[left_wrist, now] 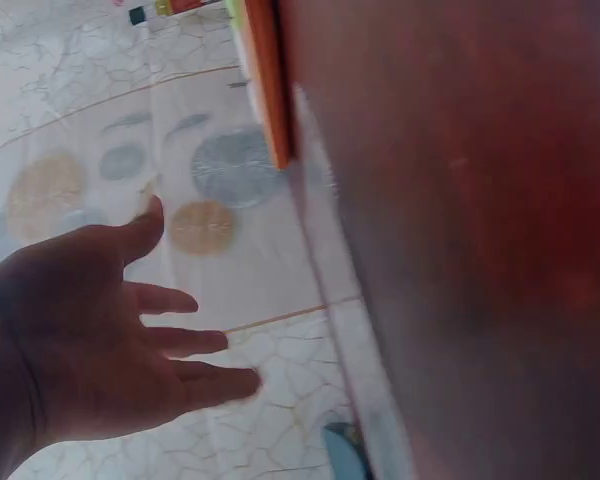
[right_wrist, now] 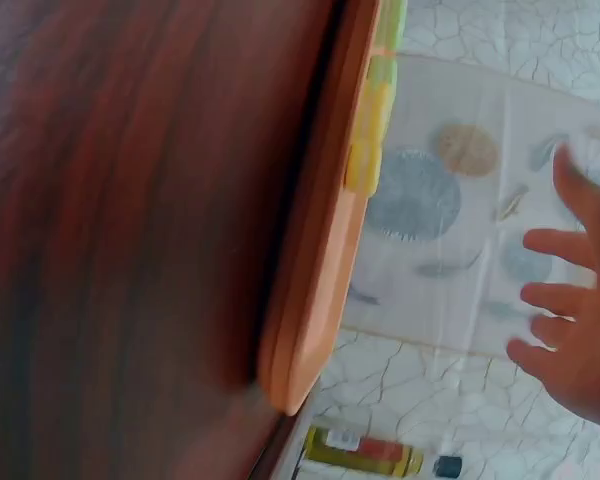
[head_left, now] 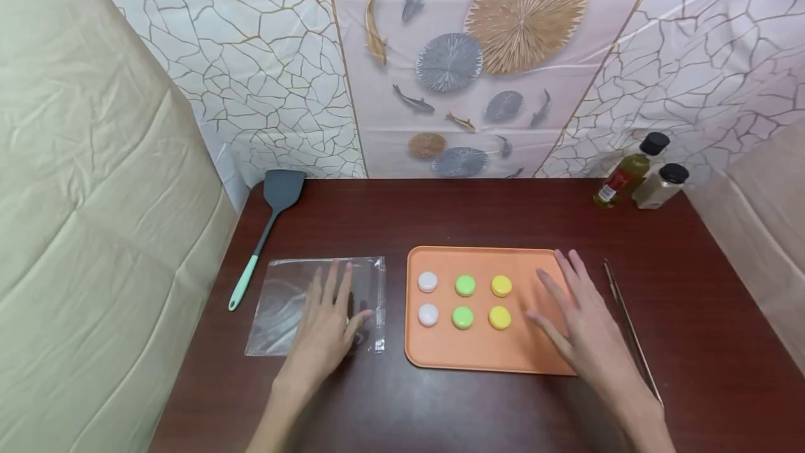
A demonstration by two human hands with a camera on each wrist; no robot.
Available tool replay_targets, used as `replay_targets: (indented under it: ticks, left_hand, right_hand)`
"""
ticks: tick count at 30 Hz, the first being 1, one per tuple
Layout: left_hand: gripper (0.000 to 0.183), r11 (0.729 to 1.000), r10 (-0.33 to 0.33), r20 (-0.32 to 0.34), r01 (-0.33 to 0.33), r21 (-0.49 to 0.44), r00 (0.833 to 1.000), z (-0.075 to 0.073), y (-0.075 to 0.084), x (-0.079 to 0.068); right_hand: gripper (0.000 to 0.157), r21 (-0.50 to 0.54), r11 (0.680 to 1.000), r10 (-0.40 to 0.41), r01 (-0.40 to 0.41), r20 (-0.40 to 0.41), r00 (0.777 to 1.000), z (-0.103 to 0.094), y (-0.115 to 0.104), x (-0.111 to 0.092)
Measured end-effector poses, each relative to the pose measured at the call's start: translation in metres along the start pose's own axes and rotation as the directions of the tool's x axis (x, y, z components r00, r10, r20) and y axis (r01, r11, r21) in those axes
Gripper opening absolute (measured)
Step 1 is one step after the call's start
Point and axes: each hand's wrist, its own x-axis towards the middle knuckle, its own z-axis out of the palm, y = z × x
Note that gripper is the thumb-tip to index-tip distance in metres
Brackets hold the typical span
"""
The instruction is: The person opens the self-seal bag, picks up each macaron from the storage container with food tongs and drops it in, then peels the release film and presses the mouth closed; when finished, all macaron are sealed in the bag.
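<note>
My left hand hovers over a clear plastic bag lying flat on the table, its fingers spread and holding nothing. In the left wrist view the same hand is raised off the tabletop. My right hand is above the right end of an orange tray, fingers apart; the right wrist view shows this hand higher than the tray rim. On the tray sit small round macarons in two rows: two white, two green and two yellow.
A spatula with a mint handle lies at the left. Metal tongs lie right of the tray, partly behind my right forearm. An oil bottle and a black-capped jar stand at the back right, near the patterned wall.
</note>
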Motion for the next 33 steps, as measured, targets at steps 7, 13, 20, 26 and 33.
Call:
replay_targets:
  ticks: [7,13,20,26,33]
  left_hand:
    - [0.063,0.991,0.126,-0.158,-0.131,-0.022,0.979,0.027,-0.030,0.005]
    - [0.055,0.982,0.053,-0.103,-0.070,-0.174,0.993,0.041,-0.047,0.007]
    - [0.047,0.966,0.057,-0.238,-0.114,-0.233,0.970,0.059,-0.053,0.008]
    - [0.024,0.929,-0.031,-0.330,-0.095,-0.357,0.944,0.071,-0.060,0.008]
    - [0.016,0.920,-0.110,-0.361,-0.043,-0.390,0.926,0.079,-0.059,0.010]
  right_hand:
    - [0.039,-0.039,0.971,0.236,-0.236,0.001,0.972,-0.027,0.039,-0.030]
    - [0.043,-0.100,0.934,0.355,-0.342,0.164,0.920,-0.040,0.075,-0.066]
    - [0.063,-0.117,0.927,0.375,-0.357,0.239,0.896,-0.034,0.095,-0.089]
    - [0.068,-0.112,0.894,0.448,-0.435,0.261,0.855,-0.025,0.092,-0.081]
    - [0.078,-0.228,0.829,0.558,-0.511,0.411,0.721,-0.029,0.100,-0.069]
